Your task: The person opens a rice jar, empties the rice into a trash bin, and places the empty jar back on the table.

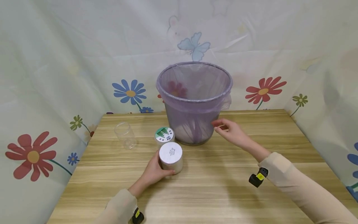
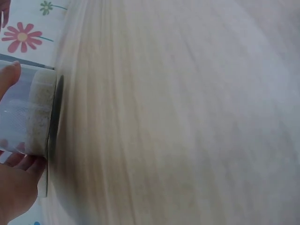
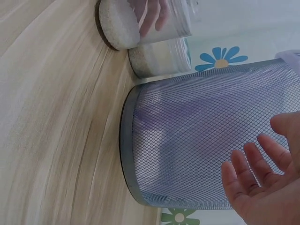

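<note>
My left hand (image 1: 155, 169) grips a clear jar (image 1: 172, 158) with a white, printed lid, its thumb on the near side and fingers round the left. Pale, rice-like grains fill the jar's lower part, as the right wrist view shows. Just behind it stands a second jar (image 1: 164, 136) with a green and white label on top, also holding pale grains (image 3: 143, 61). My right hand (image 1: 230, 133) is beside the right side of a mesh wastebasket (image 3: 187, 140), fingers loosely bent and holding nothing. A purple bag (image 1: 193, 105) lines the basket and folds over its rim.
An uncovered clear glass (image 1: 124, 135) stands at the left of the wooden table (image 1: 212, 193). The wastebasket is at the table's back, near a flower-patterned curtain (image 1: 134, 46) that surrounds the table on the back and sides.
</note>
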Tool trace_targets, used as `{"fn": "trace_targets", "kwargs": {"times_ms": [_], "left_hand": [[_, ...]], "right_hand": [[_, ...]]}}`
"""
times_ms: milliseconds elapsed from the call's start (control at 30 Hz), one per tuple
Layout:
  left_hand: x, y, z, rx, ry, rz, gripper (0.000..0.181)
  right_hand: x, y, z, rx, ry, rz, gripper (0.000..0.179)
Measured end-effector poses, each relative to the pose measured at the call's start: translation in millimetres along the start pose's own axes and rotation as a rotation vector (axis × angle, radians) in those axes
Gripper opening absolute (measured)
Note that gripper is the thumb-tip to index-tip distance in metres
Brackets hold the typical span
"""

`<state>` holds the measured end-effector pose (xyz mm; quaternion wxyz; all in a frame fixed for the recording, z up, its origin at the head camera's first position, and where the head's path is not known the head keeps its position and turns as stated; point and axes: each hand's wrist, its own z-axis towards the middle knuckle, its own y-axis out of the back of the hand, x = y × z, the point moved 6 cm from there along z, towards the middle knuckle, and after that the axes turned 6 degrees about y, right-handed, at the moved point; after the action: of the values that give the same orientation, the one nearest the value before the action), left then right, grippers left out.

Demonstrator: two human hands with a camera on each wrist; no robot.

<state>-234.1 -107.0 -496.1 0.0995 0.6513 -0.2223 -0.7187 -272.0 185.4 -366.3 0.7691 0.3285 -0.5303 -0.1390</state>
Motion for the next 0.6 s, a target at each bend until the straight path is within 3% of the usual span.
{"fn": "trace_targets", "kwargs": {"times_ms": [233, 600], "left_hand": [[-9.1, 1.8, -3.8, 0.004, -0.012, -0.041, 0.1], [-24.7, 8.5, -8.9, -0.038, -0.005, 0.005, 0.096]], "right_hand": [[-1, -3, -1.9, 0.001, 0.002, 0.011, 0.035], [4, -6, -3.9, 0.02, 0.014, 0.04, 0.035]]}}
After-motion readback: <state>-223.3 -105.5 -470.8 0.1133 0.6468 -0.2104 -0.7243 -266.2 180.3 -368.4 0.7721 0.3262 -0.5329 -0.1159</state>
